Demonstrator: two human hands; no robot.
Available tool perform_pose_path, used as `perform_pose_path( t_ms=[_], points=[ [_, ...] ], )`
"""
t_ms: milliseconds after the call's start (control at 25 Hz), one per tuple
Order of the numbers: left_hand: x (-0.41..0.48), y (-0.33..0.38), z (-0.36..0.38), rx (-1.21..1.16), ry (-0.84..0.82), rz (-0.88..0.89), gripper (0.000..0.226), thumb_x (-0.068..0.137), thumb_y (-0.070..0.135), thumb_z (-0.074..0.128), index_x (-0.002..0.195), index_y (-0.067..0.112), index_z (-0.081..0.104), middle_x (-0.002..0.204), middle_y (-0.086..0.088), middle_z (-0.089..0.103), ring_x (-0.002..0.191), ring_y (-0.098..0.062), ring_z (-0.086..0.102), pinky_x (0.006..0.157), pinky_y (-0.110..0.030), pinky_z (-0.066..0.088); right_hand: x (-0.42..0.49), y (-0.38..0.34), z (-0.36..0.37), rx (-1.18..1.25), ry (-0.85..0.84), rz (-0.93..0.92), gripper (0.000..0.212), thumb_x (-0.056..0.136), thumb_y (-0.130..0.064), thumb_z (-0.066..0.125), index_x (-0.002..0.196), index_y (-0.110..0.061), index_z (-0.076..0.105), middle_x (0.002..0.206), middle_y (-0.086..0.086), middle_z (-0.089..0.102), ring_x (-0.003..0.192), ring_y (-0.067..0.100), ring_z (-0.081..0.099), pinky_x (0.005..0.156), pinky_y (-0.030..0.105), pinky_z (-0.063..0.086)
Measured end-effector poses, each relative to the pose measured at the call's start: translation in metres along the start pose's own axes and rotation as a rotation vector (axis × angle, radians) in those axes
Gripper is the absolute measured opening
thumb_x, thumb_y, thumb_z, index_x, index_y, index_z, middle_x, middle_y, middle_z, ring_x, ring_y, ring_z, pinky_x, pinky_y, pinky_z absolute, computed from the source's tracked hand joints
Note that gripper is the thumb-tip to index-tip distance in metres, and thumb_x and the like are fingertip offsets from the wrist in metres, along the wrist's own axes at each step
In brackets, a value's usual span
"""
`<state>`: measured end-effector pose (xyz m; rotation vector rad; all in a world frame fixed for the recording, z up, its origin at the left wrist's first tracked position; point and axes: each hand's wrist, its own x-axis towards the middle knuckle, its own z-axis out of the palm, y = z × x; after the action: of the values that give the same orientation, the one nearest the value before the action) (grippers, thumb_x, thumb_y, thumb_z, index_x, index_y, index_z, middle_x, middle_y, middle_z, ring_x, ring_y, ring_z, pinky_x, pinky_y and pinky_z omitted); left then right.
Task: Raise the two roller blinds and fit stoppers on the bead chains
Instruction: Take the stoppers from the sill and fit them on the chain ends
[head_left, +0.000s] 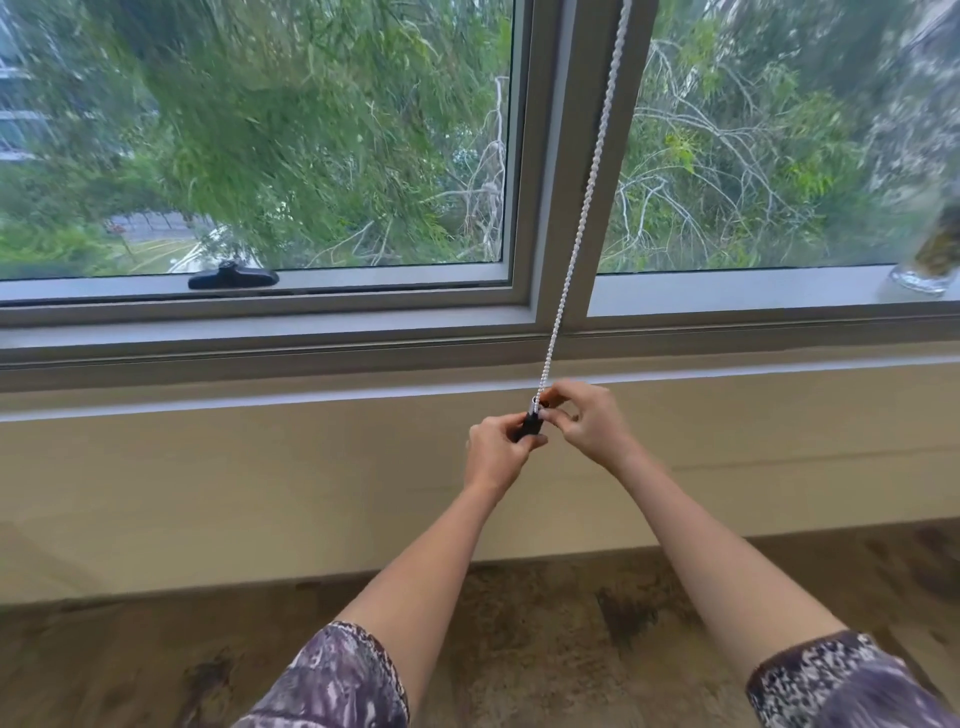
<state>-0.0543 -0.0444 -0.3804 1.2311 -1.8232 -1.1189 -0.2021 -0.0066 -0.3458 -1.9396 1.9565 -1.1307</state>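
Window glass shows clear before us. Our left hand (496, 451) pinches the black stopper (530, 425); our right hand (584, 423) pinches the bead chain (582, 228) into it. We should keep the chain taut.

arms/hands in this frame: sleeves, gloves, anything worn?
Both hands bare: no gloves on the left hand or the right hand, and no watch or rings that I can make out. Forearms uncovered. Short sleeves end near the elbows, in a mottled purple, black and white print: left sleeve, right sleeve.
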Motion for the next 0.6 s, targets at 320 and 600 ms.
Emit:
perform_pose_path(
  t_ms=[320,600],
  points=[
    [0.003,0.003,-0.006,0.036,0.027,-0.024,0.031,0.072,0.030,0.080,0.103,0.029,0.076,0.094,0.003,0.079,0.087,-0.009,0.073,0.081,-0.028,0.057,0.020,-0.010,-0.014,-0.283,-0.280,-0.064,0.019,0.086,-0.022,0.063,0.104,-0.025,0.068,0.094,-0.002,0.068,0.091,0.021,0.060,0.076,0.039,0.052],
    [-0.005,-0.005,0.000,0.003,0.018,-0.094,0.030,0.072,0.030,0.081,0.102,0.030,0.076,0.096,0.003,0.078,0.090,-0.011,0.072,0.084,-0.034,0.057,0.021,-0.014,-0.013,-0.347,-0.359,-0.105,0.018,0.085,-0.021,0.065,0.100,-0.013,0.071,0.099,0.005,0.065,0.090,0.026,0.060,0.078,0.042,0.050]
  ],
)
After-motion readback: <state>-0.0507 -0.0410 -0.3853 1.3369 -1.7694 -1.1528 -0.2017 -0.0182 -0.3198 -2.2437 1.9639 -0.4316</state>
